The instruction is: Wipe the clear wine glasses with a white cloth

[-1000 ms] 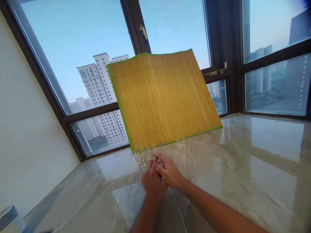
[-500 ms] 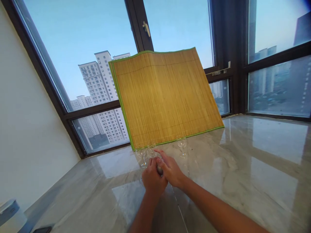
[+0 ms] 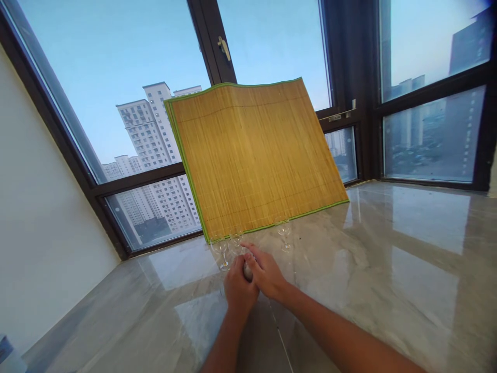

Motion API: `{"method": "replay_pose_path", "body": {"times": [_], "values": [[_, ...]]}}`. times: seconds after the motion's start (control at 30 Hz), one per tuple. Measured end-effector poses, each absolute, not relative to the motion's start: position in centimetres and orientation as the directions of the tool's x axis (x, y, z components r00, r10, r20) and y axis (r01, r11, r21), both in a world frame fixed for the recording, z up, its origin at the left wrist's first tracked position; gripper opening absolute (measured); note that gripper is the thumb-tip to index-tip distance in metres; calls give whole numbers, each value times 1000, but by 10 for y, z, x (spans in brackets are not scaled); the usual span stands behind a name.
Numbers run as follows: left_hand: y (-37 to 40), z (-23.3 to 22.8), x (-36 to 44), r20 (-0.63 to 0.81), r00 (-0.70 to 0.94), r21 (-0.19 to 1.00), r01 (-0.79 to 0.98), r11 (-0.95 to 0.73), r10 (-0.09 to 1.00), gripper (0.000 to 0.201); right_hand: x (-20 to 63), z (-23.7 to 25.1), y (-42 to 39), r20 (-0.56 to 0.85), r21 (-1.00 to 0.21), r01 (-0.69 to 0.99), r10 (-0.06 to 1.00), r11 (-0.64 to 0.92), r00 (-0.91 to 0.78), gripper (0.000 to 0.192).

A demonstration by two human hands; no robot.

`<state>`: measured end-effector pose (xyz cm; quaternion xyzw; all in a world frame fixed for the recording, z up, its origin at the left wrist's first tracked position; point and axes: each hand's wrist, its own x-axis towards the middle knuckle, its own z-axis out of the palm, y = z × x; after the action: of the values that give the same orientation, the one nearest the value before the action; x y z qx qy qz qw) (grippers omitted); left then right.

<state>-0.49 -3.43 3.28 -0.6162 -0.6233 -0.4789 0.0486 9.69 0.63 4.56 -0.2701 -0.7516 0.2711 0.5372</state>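
Head view: marble worktop carries a bamboo mat propped upright against the window. 3 small stemmed glasses stand at its lower edge. Left hand and right hand are pressed together, both closed around a small grey object, just before the 2 leftmost glasses.

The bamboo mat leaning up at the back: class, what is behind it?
Behind the bamboo mat you can see a dark window frame, glass, sky and tower blocks. The frame's lower part and the sill directly behind the mat are covered. Small glasses stand in front.
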Motion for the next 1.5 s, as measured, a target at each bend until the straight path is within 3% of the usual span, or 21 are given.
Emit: {"method": "replay_pose_path", "body": {"times": [0.23,0.97,1.07,1.17,1.33,1.5], "values": [[-29,30,-11,608,-235,572,792,-214,758,18,92,37,11,581,-775,77,755,627,-304,44],[-27,29,-15,612,-180,547,800,-247,770,18,99,46,7,594,-720,196,737,666,-323,45],[-25,29,-17,629,-153,524,808,-270,762,26,97,45,10,572,-735,193,747,650,-339,44],[-23,29,-20,617,-161,481,852,-208,770,28,95,41,16,550,-793,103,779,600,-299,42],[-22,29,-23,643,-73,392,887,-246,762,37,91,39,26,543,-833,-21,808,554,-229,42],[-19,25,-27,665,-30,360,888,-286,746,36,89,38,30,494,-860,6,836,510,-237,36]]}}
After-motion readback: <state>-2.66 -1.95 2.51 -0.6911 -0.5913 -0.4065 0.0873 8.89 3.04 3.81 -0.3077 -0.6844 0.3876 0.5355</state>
